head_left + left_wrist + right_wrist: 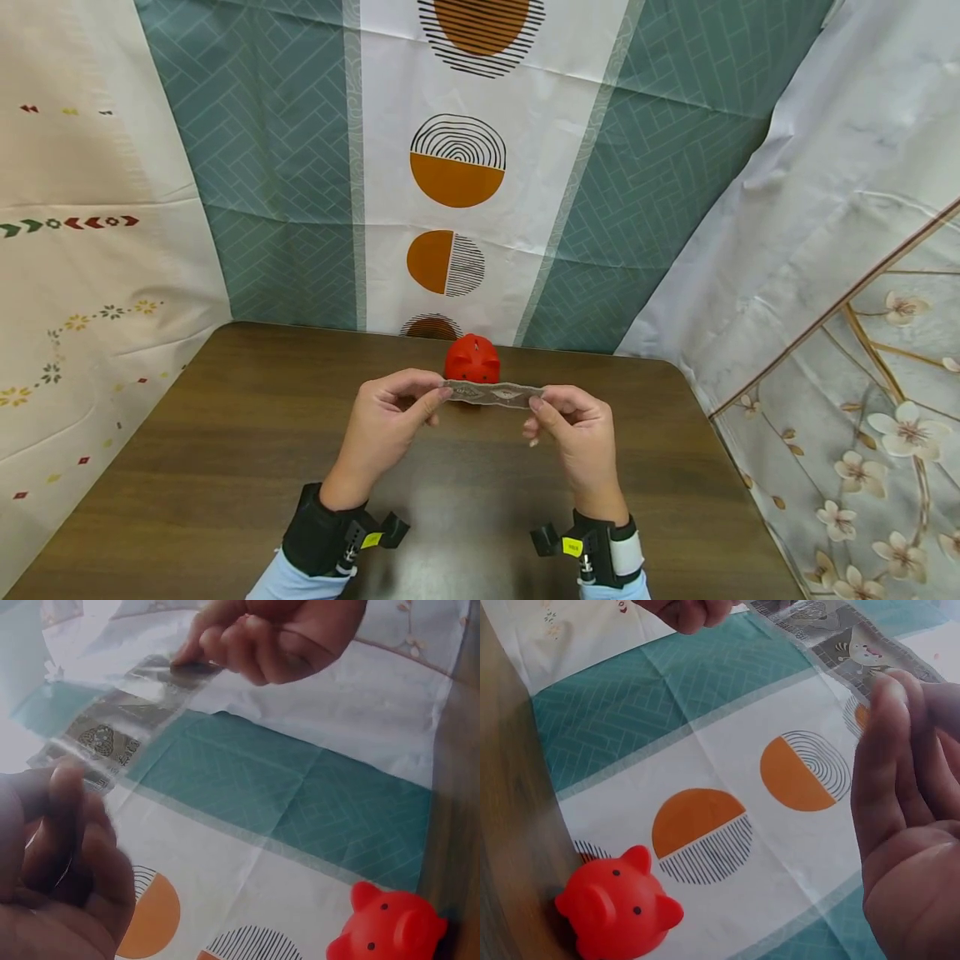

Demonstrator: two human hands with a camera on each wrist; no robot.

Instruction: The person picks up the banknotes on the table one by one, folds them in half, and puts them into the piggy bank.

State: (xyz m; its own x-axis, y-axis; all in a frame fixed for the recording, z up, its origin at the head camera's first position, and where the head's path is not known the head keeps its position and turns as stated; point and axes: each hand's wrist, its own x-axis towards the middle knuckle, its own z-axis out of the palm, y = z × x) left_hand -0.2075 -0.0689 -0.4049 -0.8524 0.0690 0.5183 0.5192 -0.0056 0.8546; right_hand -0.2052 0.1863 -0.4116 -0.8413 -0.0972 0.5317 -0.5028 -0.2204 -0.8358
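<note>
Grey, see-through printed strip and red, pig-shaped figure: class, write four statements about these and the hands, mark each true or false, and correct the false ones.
1. The left hand and right hand pinch opposite ends of the grey, see-through printed strip. True.
2. The strip is rolled up. False: it is stretched out between the hands.
3. The red, pig-shaped figure is on the brown, wood-grained table. True.
4. The right hand grips the figure. False: it pinches the strip.
</note>
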